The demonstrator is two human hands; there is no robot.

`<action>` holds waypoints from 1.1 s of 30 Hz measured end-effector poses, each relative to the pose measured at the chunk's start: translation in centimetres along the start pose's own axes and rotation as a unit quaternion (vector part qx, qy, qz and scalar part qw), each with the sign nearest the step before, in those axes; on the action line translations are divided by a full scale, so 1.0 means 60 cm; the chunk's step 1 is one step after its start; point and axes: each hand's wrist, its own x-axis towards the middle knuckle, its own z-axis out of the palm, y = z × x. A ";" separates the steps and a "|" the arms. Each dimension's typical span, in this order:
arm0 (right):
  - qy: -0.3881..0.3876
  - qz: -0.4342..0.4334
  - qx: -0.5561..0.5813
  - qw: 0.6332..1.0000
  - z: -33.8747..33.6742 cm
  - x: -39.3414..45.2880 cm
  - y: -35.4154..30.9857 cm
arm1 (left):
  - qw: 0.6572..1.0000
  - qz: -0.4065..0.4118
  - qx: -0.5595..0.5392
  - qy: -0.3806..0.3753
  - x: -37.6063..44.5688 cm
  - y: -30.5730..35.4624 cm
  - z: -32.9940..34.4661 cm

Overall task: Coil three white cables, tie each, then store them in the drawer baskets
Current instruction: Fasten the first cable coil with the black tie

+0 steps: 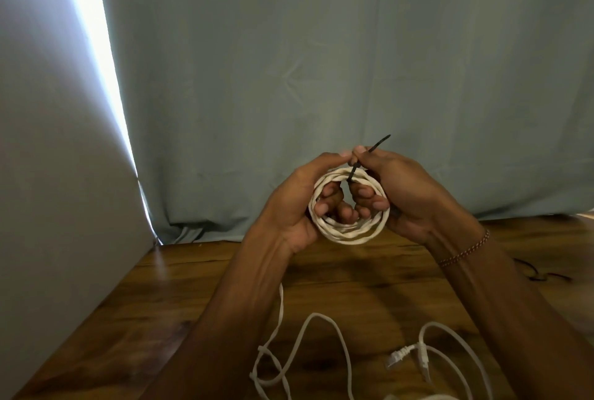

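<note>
Tying the first coil (349,228).
Left hand (299,207) gripping coil; right hand (408,197) pinching tie (353,171). Next: cinch tight; loose cables (308,351) near.

Head view, forward-down, close over table (369,274)

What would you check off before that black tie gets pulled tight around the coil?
1. Coil gathered in neat loops: ok.
2. Left hand grips the coil, fingers through its middle: ok.
3. Right hand pinches the black tie: ok.
4. Tie wraps the whole bundle: ok.
5. Tie end threaded through its lock: cannot tell.
6. Other cables on the table coiled: not ok, lying loose.
</note>
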 end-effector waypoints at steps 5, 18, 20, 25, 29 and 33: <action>0.011 -0.023 0.087 0.996 0.008 -0.006 -0.006 | 0.998 0.058 -0.030 0.022 -0.001 0.008 0.005; 0.105 -0.034 0.026 0.994 0.013 0.000 0.000 | 0.998 0.051 0.022 0.009 -0.002 -0.002 -0.002; 0.110 -0.047 0.002 0.993 0.012 0.001 -0.002 | 0.998 0.055 0.026 0.010 0.000 -0.005 -0.001; 0.131 -0.137 -0.106 0.976 0.004 0.003 -0.003 | 0.998 0.067 -0.006 0.001 0.007 -0.004 -0.004; 0.160 -0.216 -0.236 0.934 -0.007 0.013 0.010 | 0.994 0.083 0.055 0.039 0.012 -0.008 0.003; 0.180 -0.265 -0.299 0.899 -0.015 0.018 0.013 | 0.990 0.091 0.083 0.062 0.006 -0.009 0.015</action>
